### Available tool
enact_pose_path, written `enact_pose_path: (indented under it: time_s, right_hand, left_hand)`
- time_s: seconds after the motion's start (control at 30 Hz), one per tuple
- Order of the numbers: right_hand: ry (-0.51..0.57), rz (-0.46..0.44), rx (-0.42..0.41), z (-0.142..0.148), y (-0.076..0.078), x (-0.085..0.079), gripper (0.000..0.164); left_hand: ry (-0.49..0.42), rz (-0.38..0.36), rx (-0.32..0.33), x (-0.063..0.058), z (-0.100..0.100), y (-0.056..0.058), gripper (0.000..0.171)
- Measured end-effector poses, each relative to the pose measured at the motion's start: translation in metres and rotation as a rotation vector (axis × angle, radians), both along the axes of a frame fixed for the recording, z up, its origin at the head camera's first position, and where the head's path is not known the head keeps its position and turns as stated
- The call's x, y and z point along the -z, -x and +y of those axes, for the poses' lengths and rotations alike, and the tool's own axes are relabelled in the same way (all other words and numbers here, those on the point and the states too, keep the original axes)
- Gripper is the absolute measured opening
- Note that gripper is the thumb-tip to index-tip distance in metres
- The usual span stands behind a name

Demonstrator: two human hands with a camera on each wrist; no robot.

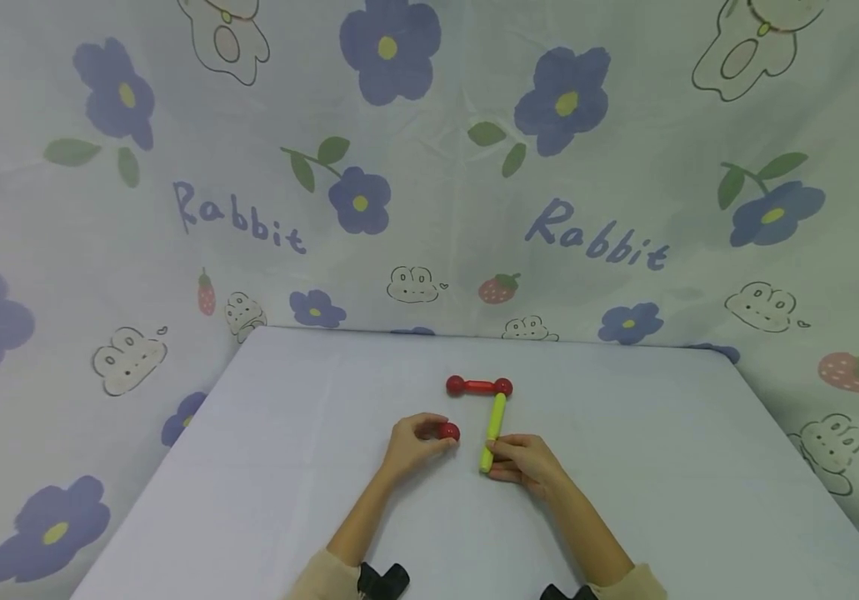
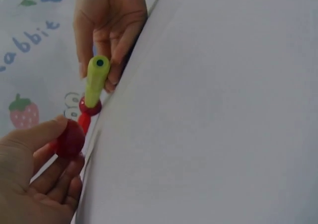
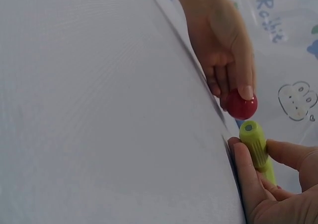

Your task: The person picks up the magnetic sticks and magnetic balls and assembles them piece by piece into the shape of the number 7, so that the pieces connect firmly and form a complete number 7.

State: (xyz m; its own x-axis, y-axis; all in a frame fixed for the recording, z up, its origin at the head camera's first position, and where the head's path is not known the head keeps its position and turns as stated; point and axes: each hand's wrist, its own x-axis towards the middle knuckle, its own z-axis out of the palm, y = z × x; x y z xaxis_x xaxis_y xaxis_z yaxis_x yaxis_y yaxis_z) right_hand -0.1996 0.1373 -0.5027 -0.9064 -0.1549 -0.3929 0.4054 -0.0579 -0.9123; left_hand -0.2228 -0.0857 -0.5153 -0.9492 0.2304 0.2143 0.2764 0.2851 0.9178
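Observation:
My left hand [image 1: 410, 446] pinches a red ball [image 1: 449, 431] between thumb and fingers. Just right of it, my right hand [image 1: 530, 462] grips a yellow-green rod [image 1: 498, 414] near its close end. The rod's far end meets a second red ball [image 1: 503, 387], from which a red rod [image 1: 479, 387] runs left to a third ball [image 1: 455, 385]. In the right wrist view the held ball [image 3: 242, 105] is close to the free end of the ribbed yellow-green rod [image 3: 256, 147]. A dark round spot marks that end in the left wrist view.
A white table [image 1: 309, 417] lies under both hands. Behind it and at the sides hangs a pale curtain [image 1: 459, 183] printed with flowers, rabbits and strawberries. Dark straps with black devices [image 1: 384, 581] sit at both wrists, by the light sleeves.

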Motion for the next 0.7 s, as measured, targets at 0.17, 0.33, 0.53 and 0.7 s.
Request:
enact_pose_path:
  time_s: [0.17, 0.33, 0.53, 0.7]
  right_hand:
    - [-0.009, -0.004, -0.003, 0.000, 0.001, 0.002, 0.053]
    - [-0.004, -0.003, -0.006, 0.000, 0.001, 0.000, 0.050]
    - [0.006, -0.005, -0.014, 0.001, 0.000, -0.003, 0.050]
    - [0.017, -0.010, -0.019, 0.001, -0.001, -0.005, 0.052]
  left_hand:
    - [-0.014, -0.009, 0.026, -0.003, 0.003, -0.009, 0.035]
    - [-0.001, -0.012, 0.045, -0.002, 0.005, -0.013, 0.035]
    - [0.019, -0.019, 0.075, 0.000, 0.007, -0.018, 0.036]
    - [0.051, -0.027, 0.074, -0.005, 0.011, -0.025, 0.034]
